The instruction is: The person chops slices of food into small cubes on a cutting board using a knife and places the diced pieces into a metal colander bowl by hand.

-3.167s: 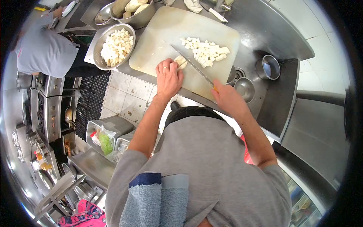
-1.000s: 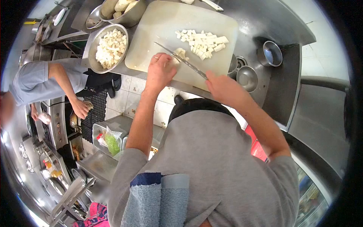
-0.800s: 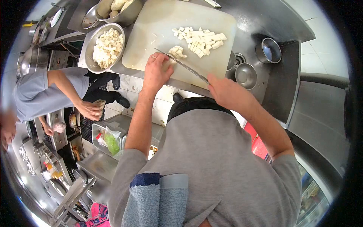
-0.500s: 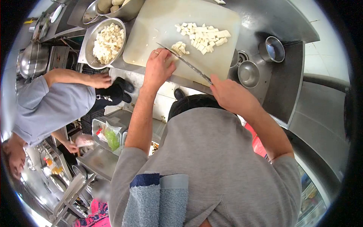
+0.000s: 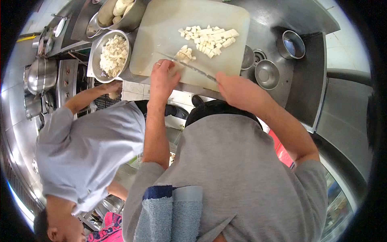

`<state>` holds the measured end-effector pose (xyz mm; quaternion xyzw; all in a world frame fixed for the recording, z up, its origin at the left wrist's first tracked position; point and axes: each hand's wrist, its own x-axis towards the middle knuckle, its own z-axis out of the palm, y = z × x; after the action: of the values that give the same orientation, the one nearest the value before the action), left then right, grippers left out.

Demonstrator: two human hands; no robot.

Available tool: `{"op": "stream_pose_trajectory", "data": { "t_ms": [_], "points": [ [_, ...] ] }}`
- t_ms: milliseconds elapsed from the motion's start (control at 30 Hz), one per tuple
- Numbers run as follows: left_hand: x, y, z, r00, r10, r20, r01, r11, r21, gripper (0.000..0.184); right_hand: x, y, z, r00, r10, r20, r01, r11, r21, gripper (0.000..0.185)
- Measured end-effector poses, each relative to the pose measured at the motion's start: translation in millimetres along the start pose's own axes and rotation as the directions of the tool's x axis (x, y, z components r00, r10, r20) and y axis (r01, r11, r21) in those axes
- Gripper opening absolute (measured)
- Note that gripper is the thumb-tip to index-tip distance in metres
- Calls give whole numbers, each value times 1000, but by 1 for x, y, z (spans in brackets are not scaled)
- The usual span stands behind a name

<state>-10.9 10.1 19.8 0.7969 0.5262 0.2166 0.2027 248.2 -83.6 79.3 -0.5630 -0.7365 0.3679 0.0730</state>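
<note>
My right hand (image 5: 242, 89) grips the handle of a knife (image 5: 198, 71), whose blade slants up and left across the near part of a white cutting board (image 5: 161, 24). My left hand (image 5: 163, 80), with a ring on one finger, is beside the blade with its fingers curled down; whatever lies under the fingertips is hidden. Just beyond the blade sits a small heap of pale cut pieces (image 5: 185, 52). A larger group of pale cubes (image 5: 209, 39) lies farther right on the board.
Left of the board stands a metal colander (image 5: 96, 66) full of pale cubes, with a metal bowl (image 5: 136, 22) of larger pale pieces behind it. Several metal bowls, including a small one (image 5: 267, 74), sit in the sink at right. A co-worker (image 5: 92, 141) stands close at my left.
The co-worker has moved closer to my left side, one arm reaching below the colander. The view has shifted slightly; my hands and the knife stay at the small heap.
</note>
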Motion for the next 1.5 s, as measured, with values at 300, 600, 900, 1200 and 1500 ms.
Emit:
{"op": "stream_pose_trajectory", "data": {
  "t_ms": [300,600,900,1200,1500],
  "points": [
    [-2,7,0,996,-88,-1,88,996,24,25,-4,16,25,995,-102,2,102,995,21,17],
    [-6,4,-4,982,-188,-18,188,982,-3,27,6,14,-1,993,-119,16,119,993,29,17],
    [-8,7,-2,981,-190,-41,190,982,-9,22,4,21,16,994,-84,70,81,995,58,16],
    [-18,5,-9,974,-225,-31,225,974,7,20,5,15,1,983,-174,53,175,984,-21,14],
    [-19,-3,-9,987,-153,-54,152,988,-29,16,23,25,30,975,-218,34,220,971,-90,15]
  ]
}}
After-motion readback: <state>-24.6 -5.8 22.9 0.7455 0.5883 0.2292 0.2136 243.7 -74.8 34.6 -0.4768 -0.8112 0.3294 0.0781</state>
